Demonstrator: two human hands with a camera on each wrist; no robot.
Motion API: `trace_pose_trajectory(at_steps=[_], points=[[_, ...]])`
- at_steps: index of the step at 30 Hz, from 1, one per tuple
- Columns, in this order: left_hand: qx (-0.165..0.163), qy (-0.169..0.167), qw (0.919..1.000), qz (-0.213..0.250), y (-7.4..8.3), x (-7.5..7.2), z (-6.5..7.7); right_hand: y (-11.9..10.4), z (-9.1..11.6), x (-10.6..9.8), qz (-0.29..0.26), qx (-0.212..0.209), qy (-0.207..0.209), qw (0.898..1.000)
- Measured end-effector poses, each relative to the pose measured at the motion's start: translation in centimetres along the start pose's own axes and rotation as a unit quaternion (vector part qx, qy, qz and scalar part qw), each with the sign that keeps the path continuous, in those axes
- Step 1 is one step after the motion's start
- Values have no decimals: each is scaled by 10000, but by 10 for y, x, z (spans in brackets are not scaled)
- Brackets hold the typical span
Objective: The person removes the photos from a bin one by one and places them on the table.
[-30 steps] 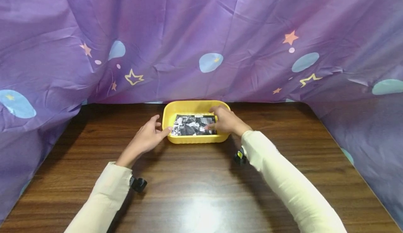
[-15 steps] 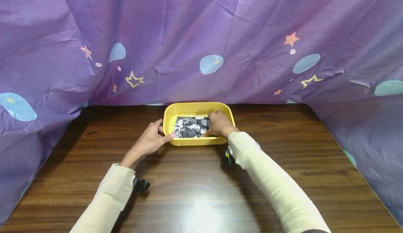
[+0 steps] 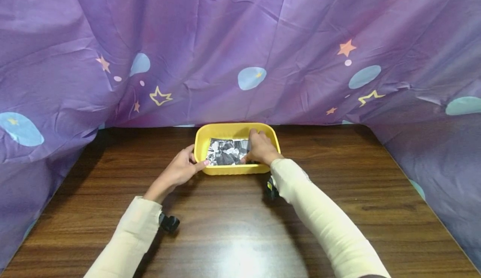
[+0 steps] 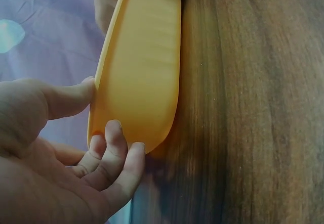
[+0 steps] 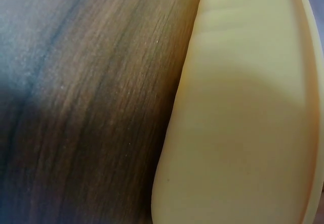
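A yellow plastic tub point(image 3: 236, 170) with rounded corners sits near the table's back edge. Inside it lies a black-and-white photo print point(image 3: 226, 152), its right end covered by a hand. My left hand point(image 3: 179, 167) holds the tub's left end, thumb over the rim and fingers bent against the outer wall, as the left wrist view shows at the tub's corner point(image 4: 136, 82). Reaching over the near right rim, my right hand point(image 3: 261, 147) grips the print's right end, thumb towards the front and fingers at the far side. The right wrist view shows only the tub's outer wall point(image 5: 238, 107) and wood.
The dark wood-grain table point(image 3: 210, 223) runs from the tub towards the front, with a bright light reflection on it. Behind and at both sides hangs a purple curtain point(image 3: 210, 61) with stars and blobs. Small black cameras are strapped at both wrists.
My right hand has moved slightly left, further over the print, covering more of its right end. My left hand has come in onto the tub's rim. In the last half second, little has moved.
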State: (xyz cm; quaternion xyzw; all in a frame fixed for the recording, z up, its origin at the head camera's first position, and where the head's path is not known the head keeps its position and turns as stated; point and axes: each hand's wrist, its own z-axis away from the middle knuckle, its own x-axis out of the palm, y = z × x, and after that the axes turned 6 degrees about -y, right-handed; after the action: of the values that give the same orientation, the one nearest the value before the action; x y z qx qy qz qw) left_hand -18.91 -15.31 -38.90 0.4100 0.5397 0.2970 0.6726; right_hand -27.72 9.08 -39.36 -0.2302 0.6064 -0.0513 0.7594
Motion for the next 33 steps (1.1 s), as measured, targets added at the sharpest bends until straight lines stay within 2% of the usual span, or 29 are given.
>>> trace_pose_trajectory(at_steps=[5,8,12,17,25,33], points=[[-115,-5,9999,-108,0,0,1,0,0,-1,-223,1,176,9996],[-31,-39,9999,-105,0,0,2,1,1,-1,-344,-99,298,9989],[39,-81,9999,-82,0,0,4,3,1,-5,-382,-404,540,9970],[-36,-51,10000,-75,1,0,3,7,0,-15,-482,-888,917,9906],[-67,-58,9998,-188,1,0,2,5,5,-36,-1131,-755,861,9870],[-61,-59,9997,-242,1,0,3,12,15,-60,-1563,-770,1049,9791]])
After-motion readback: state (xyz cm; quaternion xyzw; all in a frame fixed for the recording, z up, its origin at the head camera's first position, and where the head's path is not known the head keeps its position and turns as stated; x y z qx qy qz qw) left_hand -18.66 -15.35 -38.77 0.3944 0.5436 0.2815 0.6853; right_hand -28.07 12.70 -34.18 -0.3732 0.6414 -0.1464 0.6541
